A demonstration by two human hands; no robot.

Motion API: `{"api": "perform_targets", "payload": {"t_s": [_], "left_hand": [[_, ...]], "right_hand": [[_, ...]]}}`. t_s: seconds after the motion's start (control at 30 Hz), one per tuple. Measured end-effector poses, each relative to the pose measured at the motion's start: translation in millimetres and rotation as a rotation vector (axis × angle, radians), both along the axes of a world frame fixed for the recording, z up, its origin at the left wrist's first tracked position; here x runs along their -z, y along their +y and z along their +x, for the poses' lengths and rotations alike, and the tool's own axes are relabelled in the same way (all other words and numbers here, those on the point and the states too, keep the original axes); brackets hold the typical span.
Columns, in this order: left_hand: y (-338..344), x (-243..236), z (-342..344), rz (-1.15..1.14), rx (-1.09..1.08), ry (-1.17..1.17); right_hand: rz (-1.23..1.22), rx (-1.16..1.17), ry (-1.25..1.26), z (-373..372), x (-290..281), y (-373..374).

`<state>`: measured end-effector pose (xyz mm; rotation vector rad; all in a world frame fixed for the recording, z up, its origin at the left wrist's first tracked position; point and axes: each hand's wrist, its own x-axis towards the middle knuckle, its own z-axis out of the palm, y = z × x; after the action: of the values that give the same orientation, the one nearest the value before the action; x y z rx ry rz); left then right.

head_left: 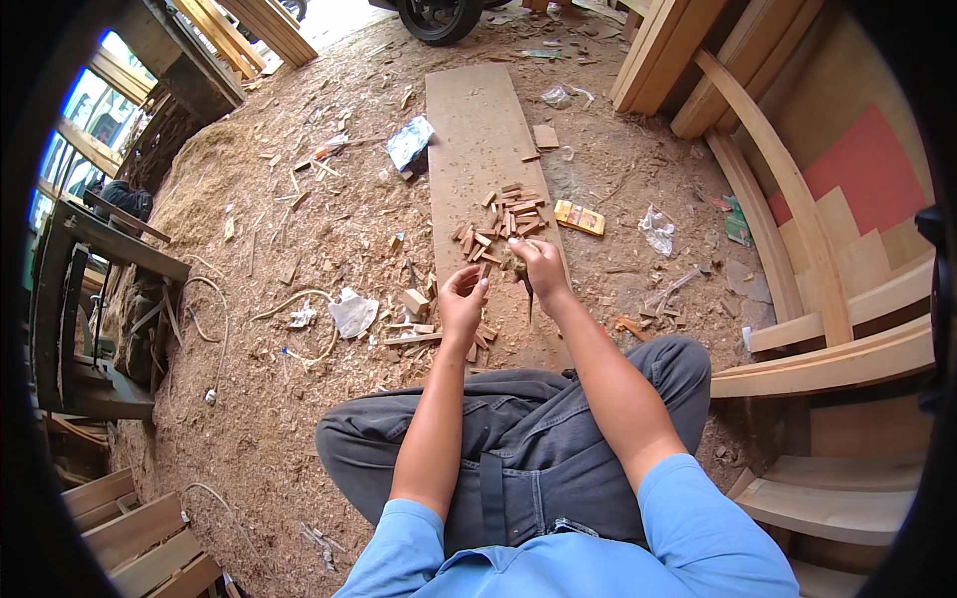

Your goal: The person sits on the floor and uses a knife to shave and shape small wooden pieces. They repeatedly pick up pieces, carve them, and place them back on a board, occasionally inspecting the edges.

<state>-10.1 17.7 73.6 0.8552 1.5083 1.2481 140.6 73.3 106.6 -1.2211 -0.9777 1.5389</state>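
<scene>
I sit cross-legged before a long flat board (pixel 477 120) that lies on the ground. My left hand (pixel 462 304) pinches a small brown wooden block (pixel 485 270) between thumb and fingers. Close beside it, my right hand (pixel 543 271) is closed around a dark pointed tool (pixel 529 296) whose tip points back toward me; its exact kind cannot be made out. Just beyond both hands, a heap of small reddish-brown wooden blocks (pixel 518 211) is spread on the board. A few more small blocks (pixel 482 337) lie by my left wrist.
Sawdust and shavings cover the ground (pixel 269 399). A yellow packet (pixel 579 217) sits right of the board, a blue-white packet (pixel 410 143) at its left edge. Wood offcuts (pixel 414 337) lie left of my hand. Curved timber frames (pixel 788 189) lean at the right; a dark stand (pixel 110 299) is left.
</scene>
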Motion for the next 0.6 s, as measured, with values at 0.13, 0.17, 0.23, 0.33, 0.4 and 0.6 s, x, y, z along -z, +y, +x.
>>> {"api": "perform_targets", "payload": {"t_s": [0.13, 0.17, 0.23, 0.33, 0.4, 0.6], "left_hand": [[-3, 6, 3, 0.051, 0.054, 0.394], [-5, 9, 4, 0.101, 0.075, 0.503], [-8, 16, 6, 0.104, 0.174, 0.598], [-14, 28, 10, 0.058, 0.307, 0.682], [-17, 35, 12, 0.002, 0.39, 0.707], [-16, 43, 12, 0.062, 0.359, 0.658]], "right_hand": [[0.032, 0.057, -0.061, 0, 0, 1], [0.081, 0.064, -0.048, 0, 0, 1], [0.163, 0.119, -0.051, 0, 0, 1], [0.233, 0.076, -0.072, 1, 0, 1], [0.223, 0.067, -0.06, 0, -1, 1], [0.211, -0.003, -0.002, -5, -1, -3]]}}
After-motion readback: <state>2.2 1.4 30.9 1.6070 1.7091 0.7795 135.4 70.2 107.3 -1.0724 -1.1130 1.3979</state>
